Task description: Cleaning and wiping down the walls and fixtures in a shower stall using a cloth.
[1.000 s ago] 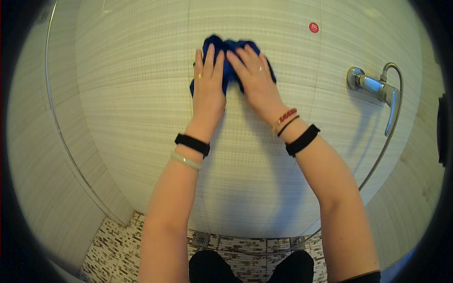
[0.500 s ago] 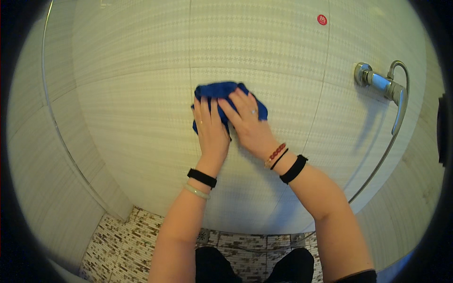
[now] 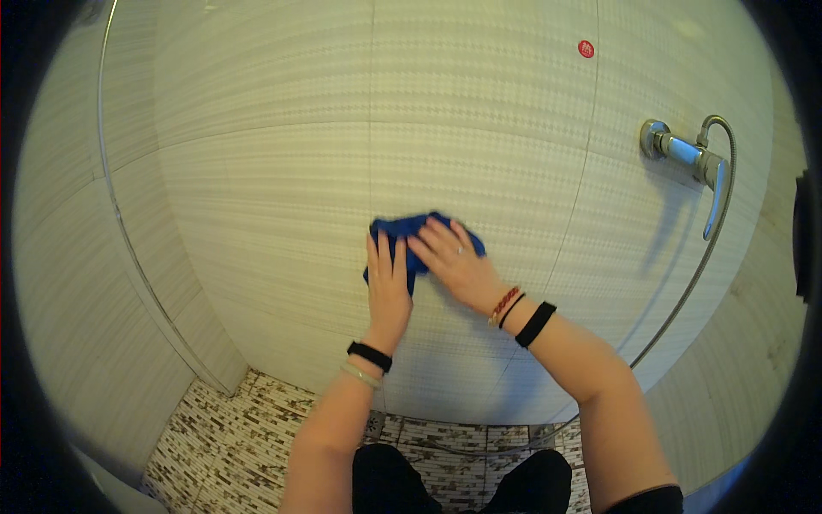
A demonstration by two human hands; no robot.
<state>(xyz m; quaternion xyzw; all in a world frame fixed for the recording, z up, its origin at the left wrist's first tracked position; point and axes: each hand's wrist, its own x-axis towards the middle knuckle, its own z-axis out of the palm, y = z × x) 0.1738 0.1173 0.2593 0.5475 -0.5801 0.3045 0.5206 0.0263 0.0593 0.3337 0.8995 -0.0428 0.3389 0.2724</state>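
Note:
A crumpled blue cloth (image 3: 418,254) lies against the pale tiled wall (image 3: 479,171), held there by both of my hands. My left hand (image 3: 390,287) presses its left part, with the fingers stretched upward over the fabric. On the right part of the cloth, the fingers of my right hand (image 3: 462,265) reach up and to the left. The palms and whatever part of the cloth is tucked beneath them are hidden.
A chrome shower mixer (image 3: 685,152) juts from the wall at the right, its metal hose (image 3: 685,295) hanging down. A round red sticker (image 3: 586,49) is above. Below are a patterned mosaic floor (image 3: 231,437) and a floor drain (image 3: 374,423). A metal strip (image 3: 116,201) runs down the left.
Both hands have slid the blue cloth down the wall and slightly to the right. My view has shifted a little.

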